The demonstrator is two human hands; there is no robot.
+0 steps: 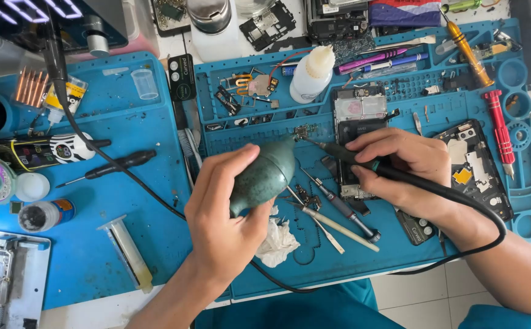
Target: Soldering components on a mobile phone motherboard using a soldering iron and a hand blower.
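Okay, left hand [226, 213] wrapped around green blower bulb [262, 176], nozzle at a small circuit part [305, 131] on the blue mat [125, 122]. Right hand [399, 164] clamped on black soldering iron [344, 153], tip touching that part. Tweezers [317, 222], crumpled tissue [277, 240] and opened phone [360, 109] crowd close; mat's near edge is bare.

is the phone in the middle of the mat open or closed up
Open. The phone lies with its back cover off, bare internal parts showing, just beyond the right hand, which holds a soldering iron.
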